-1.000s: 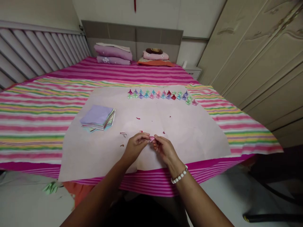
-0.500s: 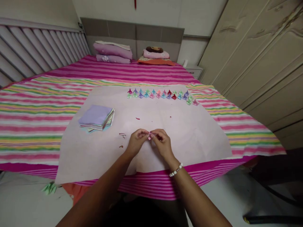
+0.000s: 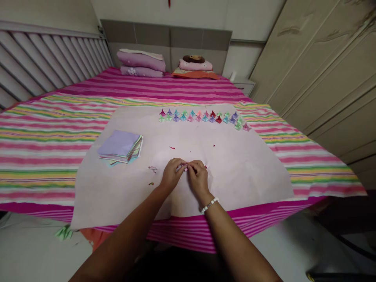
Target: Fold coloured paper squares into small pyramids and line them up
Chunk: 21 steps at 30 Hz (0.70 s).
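A small pink folded paper (image 3: 186, 169) is pinched between my two hands, low over the white sheet (image 3: 241, 176). My left hand (image 3: 172, 172) holds it from the left, thumb and fingertips closed. From the other side my right hand (image 3: 198, 176) grips it, fingers bent and close to the left fingertips. Most of the paper is hidden behind the fingers. A small dark red scrap (image 3: 206, 167) shows just right of my right hand. Folded paper pieces (image 3: 190, 118) in many colours stand in two rows at the far side of the sheet.
A stack of square coloured papers (image 3: 120, 145) lies at the left of the sheet. Small scraps (image 3: 152, 169) are scattered near my left hand, and a red one (image 3: 172, 148) lies farther off. The sheet rests on a striped bed cover (image 3: 44, 150). Folded bedding (image 3: 141, 64) sits by the headboard.
My right hand has turned and drawn in slightly to the left, its fingers closer to the left fingertips. The pink paper is now more covered. The view has shifted slightly.
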Available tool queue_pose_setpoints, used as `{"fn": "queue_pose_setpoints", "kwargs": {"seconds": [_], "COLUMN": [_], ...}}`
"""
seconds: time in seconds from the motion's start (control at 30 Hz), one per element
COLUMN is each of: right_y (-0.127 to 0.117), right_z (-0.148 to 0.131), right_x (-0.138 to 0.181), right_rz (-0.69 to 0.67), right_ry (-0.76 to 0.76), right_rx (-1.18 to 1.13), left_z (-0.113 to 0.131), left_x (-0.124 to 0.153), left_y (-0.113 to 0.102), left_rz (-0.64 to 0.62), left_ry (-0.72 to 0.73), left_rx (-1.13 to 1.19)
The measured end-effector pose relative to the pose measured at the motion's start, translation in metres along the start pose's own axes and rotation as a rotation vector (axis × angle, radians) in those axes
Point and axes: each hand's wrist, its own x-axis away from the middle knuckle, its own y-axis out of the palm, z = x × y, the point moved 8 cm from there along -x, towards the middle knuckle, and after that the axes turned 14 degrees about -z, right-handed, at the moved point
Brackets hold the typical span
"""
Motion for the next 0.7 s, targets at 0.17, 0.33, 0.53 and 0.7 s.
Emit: {"fn": "queue_pose_setpoints", "kwargs": {"seconds": [0.17, 0.33, 0.53, 0.7], "right_y": [0.001, -0.001, -0.005, -0.001], "right_z": [0.004, 0.007, 0.009, 0.007], "right_x": [0.000, 0.000, -0.001, -0.002], "right_rz": [-0.004, 0.006, 0.022, -0.001], "right_ry": [0.032, 0.042, 0.082, 0.070], "right_rx": [0.037, 0.004, 0.012, 0.050], "left_z": [-0.001, -0.007, -0.018, -0.017], "left_x": [-0.002, 0.000, 0.004, 0.005], "left_y": [0.005, 0.005, 0.003, 0.003], "left_rz": [-0.024, -0.003, 0.042, 0.054], "left_ry": [0.038, 0.038, -0.005, -0.019], "left_rx": [-0.052, -0.041, -0.001, 0.031]}}
